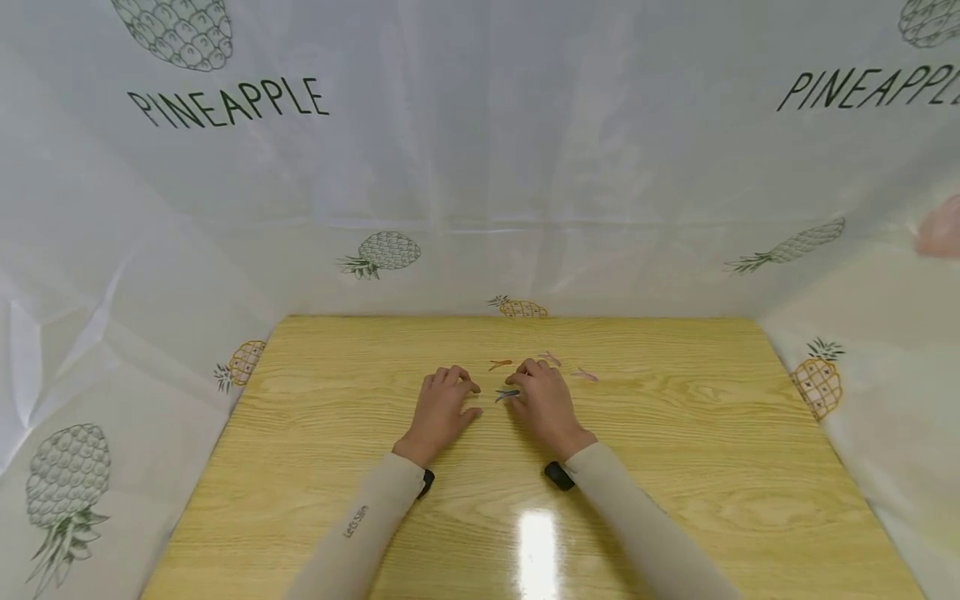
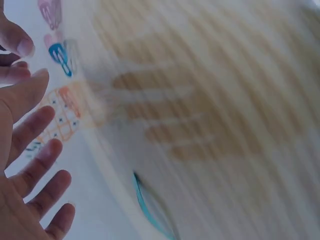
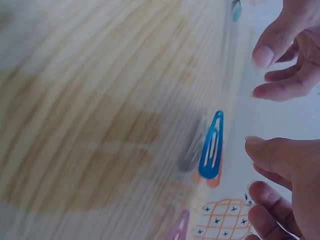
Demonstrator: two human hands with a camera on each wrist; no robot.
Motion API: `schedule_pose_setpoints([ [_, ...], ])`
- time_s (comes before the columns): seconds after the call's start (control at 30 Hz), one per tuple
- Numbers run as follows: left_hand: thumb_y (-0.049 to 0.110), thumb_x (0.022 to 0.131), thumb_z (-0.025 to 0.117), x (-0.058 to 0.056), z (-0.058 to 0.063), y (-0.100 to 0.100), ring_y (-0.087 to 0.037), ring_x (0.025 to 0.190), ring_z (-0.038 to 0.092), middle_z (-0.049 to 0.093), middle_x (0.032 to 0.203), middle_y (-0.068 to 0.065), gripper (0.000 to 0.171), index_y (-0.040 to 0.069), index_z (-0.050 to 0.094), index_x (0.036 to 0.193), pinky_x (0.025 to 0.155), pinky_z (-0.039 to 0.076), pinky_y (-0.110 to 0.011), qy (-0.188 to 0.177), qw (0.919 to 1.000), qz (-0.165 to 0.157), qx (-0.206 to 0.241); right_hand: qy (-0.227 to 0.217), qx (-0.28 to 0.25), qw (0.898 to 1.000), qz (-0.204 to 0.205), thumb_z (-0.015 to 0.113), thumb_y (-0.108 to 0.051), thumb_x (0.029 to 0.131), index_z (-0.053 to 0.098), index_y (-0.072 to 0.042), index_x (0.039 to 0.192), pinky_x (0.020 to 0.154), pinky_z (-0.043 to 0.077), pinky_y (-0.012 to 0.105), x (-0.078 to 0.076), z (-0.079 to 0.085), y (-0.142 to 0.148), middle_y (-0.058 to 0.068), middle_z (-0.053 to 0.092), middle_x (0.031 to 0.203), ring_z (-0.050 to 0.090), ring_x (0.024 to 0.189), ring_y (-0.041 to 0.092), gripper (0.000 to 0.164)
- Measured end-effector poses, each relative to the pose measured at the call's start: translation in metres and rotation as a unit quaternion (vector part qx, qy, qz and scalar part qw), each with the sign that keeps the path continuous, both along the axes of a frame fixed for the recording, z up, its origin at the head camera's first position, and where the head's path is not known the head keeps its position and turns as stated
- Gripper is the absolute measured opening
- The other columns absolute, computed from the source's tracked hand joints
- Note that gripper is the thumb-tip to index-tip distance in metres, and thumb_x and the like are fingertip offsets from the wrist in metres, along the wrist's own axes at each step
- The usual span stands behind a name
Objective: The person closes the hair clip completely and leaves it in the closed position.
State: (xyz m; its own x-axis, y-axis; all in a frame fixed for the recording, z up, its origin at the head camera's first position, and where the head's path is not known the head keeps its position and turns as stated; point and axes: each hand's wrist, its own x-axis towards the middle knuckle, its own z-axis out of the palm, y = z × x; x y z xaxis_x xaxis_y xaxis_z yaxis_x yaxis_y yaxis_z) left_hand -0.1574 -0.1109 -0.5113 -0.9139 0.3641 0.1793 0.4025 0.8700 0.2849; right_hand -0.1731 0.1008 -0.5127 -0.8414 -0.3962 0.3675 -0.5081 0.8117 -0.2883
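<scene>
A blue snap hair clip [image 1: 507,393] [image 3: 211,145] lies on the wooden table between my two hands, apart from the fingers in the right wrist view. My left hand [image 1: 441,408] [image 2: 30,155] is on its left, fingers spread and loosely bent, holding nothing. On its right, my right hand [image 1: 546,404] [image 3: 300,175] has relaxed fingers around empty space. Beyond the hands lie an orange hair clip [image 1: 499,364] and two pinkish-purple clips, one farther back [image 1: 551,358], one to the right [image 1: 586,375]. A teal clip [image 2: 150,212] shows near my left hand; I cannot make it out in the head view.
The yellow wood-grain table [image 1: 675,467] is glossy and mirrors hands and clips. White sheeting [image 1: 480,167] printed with pineapples hangs behind it and along both sides. A black band [image 1: 558,476] sits at my right wrist.
</scene>
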Motion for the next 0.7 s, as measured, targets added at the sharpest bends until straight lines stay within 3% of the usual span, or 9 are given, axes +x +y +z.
schedule_pose_setpoints([
  [0.5,0.035,0.095,0.082,-0.008,-0.012,0.029,-0.027,0.116,0.053,0.06,0.124,-0.005,0.033,0.014,0.078,0.121,0.106,0.046,-0.049,-0.021,0.9994,0.026,-0.001,-0.001,0.016,1.0,-0.003,0.091,-0.014,0.085,0.081,-0.007,0.105,0.094,0.053,0.05,-0.004,-0.006,0.014,0.008,0.068,0.108,0.063,0.104,0.031,0.024],
  [0.7,0.035,0.094,0.082,-0.009,-0.013,0.035,-0.027,0.113,0.053,0.06,0.123,-0.005,0.032,0.014,0.079,0.119,0.104,0.046,-0.049,-0.014,0.9993,0.027,-0.022,-0.012,0.035,0.999,-0.002,0.091,-0.015,0.086,0.081,-0.009,0.105,0.104,0.05,0.052,-0.005,-0.008,0.015,0.008,0.067,0.11,0.061,0.109,0.03,0.022],
])
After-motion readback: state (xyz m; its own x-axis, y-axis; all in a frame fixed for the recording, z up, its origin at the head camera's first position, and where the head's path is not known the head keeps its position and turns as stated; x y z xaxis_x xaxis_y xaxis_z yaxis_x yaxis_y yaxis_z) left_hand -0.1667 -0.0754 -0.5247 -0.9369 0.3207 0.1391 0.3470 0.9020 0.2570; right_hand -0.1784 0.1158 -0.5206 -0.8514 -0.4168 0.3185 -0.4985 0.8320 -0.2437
